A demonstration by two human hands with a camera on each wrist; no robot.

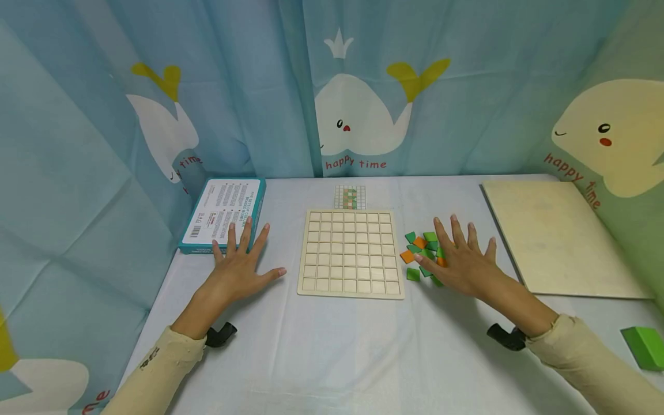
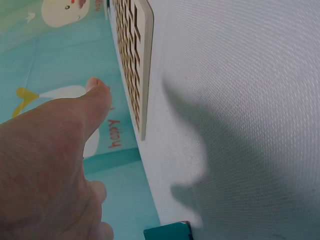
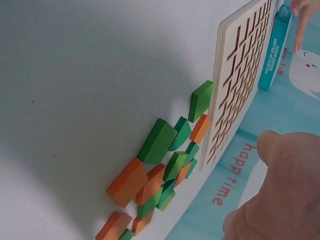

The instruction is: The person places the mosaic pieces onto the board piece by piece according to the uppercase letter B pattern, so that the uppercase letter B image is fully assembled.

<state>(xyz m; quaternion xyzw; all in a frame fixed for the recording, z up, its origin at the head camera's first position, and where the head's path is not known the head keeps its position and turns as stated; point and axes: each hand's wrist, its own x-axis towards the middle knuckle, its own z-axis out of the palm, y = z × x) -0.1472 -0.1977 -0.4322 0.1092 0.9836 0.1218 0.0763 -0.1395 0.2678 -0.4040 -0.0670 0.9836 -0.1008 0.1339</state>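
Note:
A wooden board with a grid of square recesses lies flat at the middle of the table. My left hand is spread with straight fingers, to the left of the board and near the teal box. On the other side, my right hand has its fingers spread above a loose pile of green and orange tiles, hiding part of it. In the right wrist view the tiles lie apart from that hand, beside the board. Neither hand holds anything.
Behind the board lies a small card with a coloured grid pattern. A large pale panel is at the right, and a green block sits at the right edge. A whale-print curtain encloses the white table.

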